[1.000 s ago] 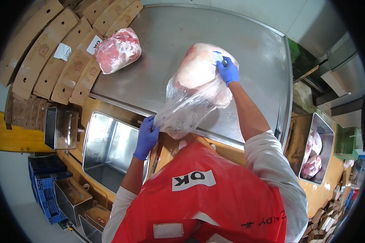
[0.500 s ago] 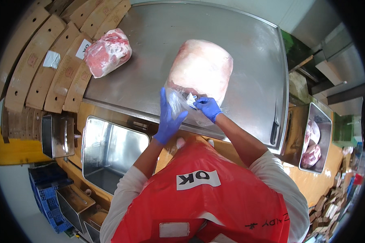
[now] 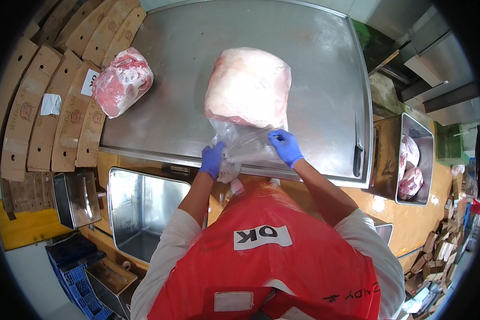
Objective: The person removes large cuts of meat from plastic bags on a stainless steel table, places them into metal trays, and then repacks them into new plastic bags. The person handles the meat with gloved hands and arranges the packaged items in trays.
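Note:
A large pale pink cut of meat (image 3: 248, 85) lies in a clear plastic bag (image 3: 245, 146) on the steel table (image 3: 325, 106). Both my hands wear blue gloves. My left hand (image 3: 212, 159) grips the bag's loose open end at the table's near edge. My right hand (image 3: 285, 146) pinches the same loose plastic a little to the right, just below the meat. A second bagged piece of red meat (image 3: 121, 81) rests at the table's left edge.
Flattened cardboard boxes (image 3: 53, 101) are stacked left of the table. A knife (image 3: 357, 154) lies near the table's right edge. A steel tray with meat (image 3: 413, 160) stands at right. A steel bin (image 3: 138, 208) sits below the table, with a blue crate (image 3: 77, 272) lower left.
The bagged meat went from held up in the air to lying on the table. My hands moved down to the bag's open end near the table edge.

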A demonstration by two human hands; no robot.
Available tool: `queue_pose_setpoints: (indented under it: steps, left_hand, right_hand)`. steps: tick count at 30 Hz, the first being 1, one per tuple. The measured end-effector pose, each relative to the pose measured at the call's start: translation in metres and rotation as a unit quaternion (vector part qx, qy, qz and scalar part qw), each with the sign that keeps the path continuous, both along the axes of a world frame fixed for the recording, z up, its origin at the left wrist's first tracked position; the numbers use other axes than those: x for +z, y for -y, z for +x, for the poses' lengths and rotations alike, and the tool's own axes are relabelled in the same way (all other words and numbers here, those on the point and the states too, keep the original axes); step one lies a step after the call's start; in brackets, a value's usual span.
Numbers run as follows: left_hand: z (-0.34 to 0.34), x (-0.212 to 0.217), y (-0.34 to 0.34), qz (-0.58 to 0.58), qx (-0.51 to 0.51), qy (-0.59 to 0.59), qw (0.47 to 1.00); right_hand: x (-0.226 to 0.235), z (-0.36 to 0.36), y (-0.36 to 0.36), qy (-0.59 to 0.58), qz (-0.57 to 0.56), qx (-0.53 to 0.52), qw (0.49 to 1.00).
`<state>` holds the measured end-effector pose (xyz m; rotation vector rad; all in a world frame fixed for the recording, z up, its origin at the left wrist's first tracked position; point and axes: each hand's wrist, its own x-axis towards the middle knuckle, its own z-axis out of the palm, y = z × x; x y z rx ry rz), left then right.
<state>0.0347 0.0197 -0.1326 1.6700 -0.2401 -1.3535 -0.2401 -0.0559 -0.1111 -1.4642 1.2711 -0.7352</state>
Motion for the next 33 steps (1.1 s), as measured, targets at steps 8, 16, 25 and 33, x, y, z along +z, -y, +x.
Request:
queue_pose_setpoints:
  steps: [8, 16, 25, 33]
  left_hand:
    - [0.028, -0.060, -0.013, -0.112, -0.014, 0.313, 0.943]
    - [0.064, -0.054, 0.070, -0.169, 0.158, -0.218, 0.948]
    - [0.031, -0.017, 0.053, -0.113, -0.056, -0.319, 0.939]
    - [-0.009, 0.007, 0.007, -0.081, -0.026, -0.291, 0.953]
  right_hand:
    - [-0.027, -0.016, 0.014, -0.224, -0.183, -0.127, 0.949]
    - [-0.090, -0.012, 0.109, 0.037, 0.099, -0.157, 0.982]
    - [-0.077, -0.014, 0.114, -0.017, 0.256, -0.047, 0.965]
    - [-0.118, -0.041, 0.093, -0.086, 0.213, 0.006, 0.973]
